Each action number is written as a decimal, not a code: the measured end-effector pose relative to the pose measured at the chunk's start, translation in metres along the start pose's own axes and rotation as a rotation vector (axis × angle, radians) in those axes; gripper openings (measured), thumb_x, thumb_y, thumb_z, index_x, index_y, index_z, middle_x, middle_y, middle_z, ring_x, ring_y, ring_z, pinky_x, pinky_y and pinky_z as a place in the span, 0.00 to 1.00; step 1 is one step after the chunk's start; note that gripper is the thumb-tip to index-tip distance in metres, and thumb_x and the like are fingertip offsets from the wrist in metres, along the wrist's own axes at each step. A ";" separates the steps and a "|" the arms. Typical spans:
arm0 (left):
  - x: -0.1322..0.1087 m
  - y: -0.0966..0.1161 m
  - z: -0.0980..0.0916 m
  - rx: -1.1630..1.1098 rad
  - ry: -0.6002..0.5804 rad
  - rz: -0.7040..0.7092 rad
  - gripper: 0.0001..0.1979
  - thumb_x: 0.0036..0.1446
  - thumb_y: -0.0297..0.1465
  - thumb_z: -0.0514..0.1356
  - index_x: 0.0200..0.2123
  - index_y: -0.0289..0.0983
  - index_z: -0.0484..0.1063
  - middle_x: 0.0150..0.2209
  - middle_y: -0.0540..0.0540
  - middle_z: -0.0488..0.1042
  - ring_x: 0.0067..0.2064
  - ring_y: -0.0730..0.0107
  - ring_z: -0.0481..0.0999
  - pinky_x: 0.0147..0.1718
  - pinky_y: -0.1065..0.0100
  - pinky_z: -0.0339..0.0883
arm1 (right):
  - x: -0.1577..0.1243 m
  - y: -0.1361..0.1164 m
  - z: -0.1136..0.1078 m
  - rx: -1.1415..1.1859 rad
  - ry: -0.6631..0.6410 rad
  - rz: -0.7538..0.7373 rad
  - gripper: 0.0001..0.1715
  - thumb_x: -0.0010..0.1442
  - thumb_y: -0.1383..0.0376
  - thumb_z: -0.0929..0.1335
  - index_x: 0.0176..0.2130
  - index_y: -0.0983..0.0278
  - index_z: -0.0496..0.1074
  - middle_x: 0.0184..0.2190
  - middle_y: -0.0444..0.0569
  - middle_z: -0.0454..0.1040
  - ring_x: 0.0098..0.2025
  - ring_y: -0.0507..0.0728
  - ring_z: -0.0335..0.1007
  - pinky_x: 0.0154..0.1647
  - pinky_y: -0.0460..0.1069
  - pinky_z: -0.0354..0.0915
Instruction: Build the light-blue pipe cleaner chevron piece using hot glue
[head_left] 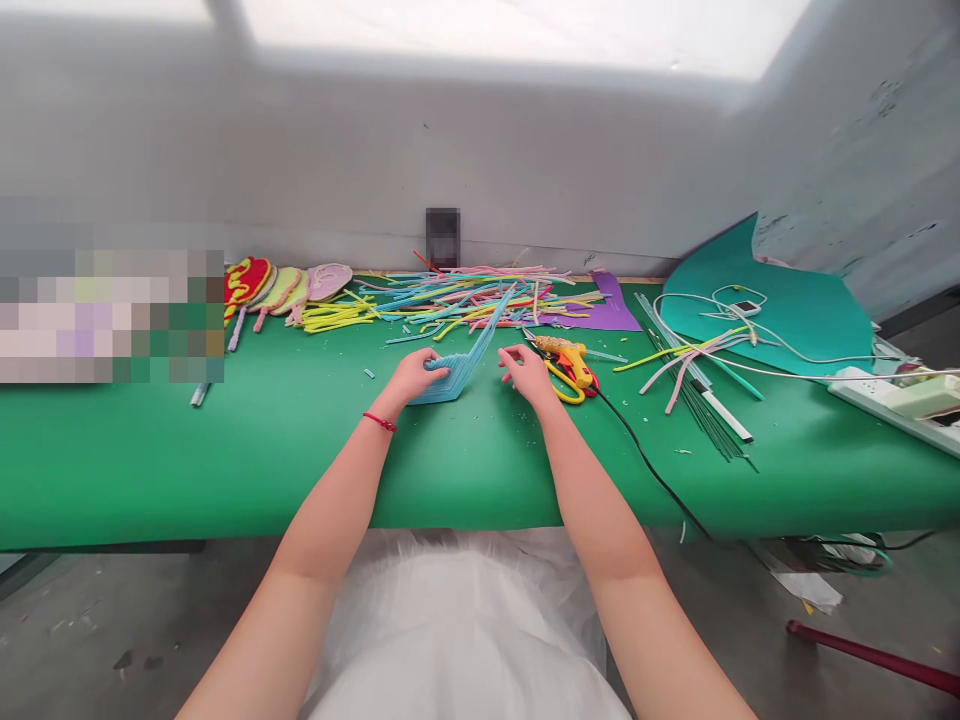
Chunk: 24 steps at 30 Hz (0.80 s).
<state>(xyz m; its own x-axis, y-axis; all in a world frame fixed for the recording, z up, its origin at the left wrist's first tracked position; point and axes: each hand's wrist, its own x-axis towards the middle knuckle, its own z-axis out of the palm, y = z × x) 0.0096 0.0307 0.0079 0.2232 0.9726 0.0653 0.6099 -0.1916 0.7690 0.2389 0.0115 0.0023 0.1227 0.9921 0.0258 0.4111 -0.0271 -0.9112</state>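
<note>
Left hand [417,376] grips the blue piece [454,378], right hand [529,374] free!
The piece stands bent over the table [465,470], long end slanting toward the sticks [450,298]; the right, half-curled near the glue gun [574,362], shows nothing held. Shaping, it seems; the next move likely calls for steady left fingers, right ones meeting the strands.

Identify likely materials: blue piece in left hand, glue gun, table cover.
Blue piece: probably pipe cleaners, matte; ridged parallel strands.
Glue gun: likely plastic body, smooth-looking; moulded shape, uniform yellow-orange.
Table cover: possibly vinyl, satin; soft sheen, curves over front edge.
</note>
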 end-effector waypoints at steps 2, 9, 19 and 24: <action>-0.001 0.003 0.001 -0.106 -0.020 -0.035 0.16 0.46 0.42 0.61 0.33 0.37 0.69 0.29 0.51 0.70 0.32 0.68 0.67 0.31 0.68 0.57 | -0.002 -0.004 0.001 0.100 -0.056 -0.001 0.21 0.56 0.49 0.66 0.40 0.62 0.70 0.38 0.50 0.75 0.23 0.49 0.67 0.18 0.44 0.58; -0.009 0.016 0.001 -0.335 -0.219 -0.025 0.24 0.41 0.42 0.65 0.41 0.35 0.72 0.37 0.47 0.74 0.37 0.67 0.70 0.35 0.68 0.61 | -0.009 -0.014 0.005 0.305 -0.224 -0.126 0.23 0.50 0.46 0.70 0.32 0.63 0.71 0.29 0.45 0.73 0.22 0.47 0.56 0.19 0.44 0.52; -0.016 0.024 0.004 -0.364 -0.329 -0.014 0.22 0.41 0.46 0.66 0.32 0.35 0.72 0.30 0.50 0.71 0.31 0.70 0.68 0.31 0.69 0.59 | -0.013 -0.017 0.010 0.356 -0.309 -0.130 0.24 0.48 0.45 0.71 0.32 0.63 0.71 0.27 0.43 0.72 0.22 0.47 0.55 0.18 0.44 0.49; -0.016 0.024 0.001 -0.400 -0.354 -0.048 0.23 0.41 0.46 0.66 0.35 0.35 0.72 0.32 0.49 0.72 0.33 0.69 0.69 0.32 0.68 0.60 | -0.014 -0.019 0.008 0.353 -0.312 -0.120 0.23 0.49 0.46 0.70 0.33 0.62 0.70 0.29 0.44 0.72 0.22 0.47 0.56 0.18 0.44 0.50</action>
<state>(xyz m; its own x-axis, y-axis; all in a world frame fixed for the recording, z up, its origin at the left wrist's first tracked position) 0.0212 0.0105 0.0245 0.4872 0.8618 -0.1413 0.3033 -0.0152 0.9528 0.2217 -0.0009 0.0158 -0.2056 0.9765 0.0641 0.0672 0.0794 -0.9946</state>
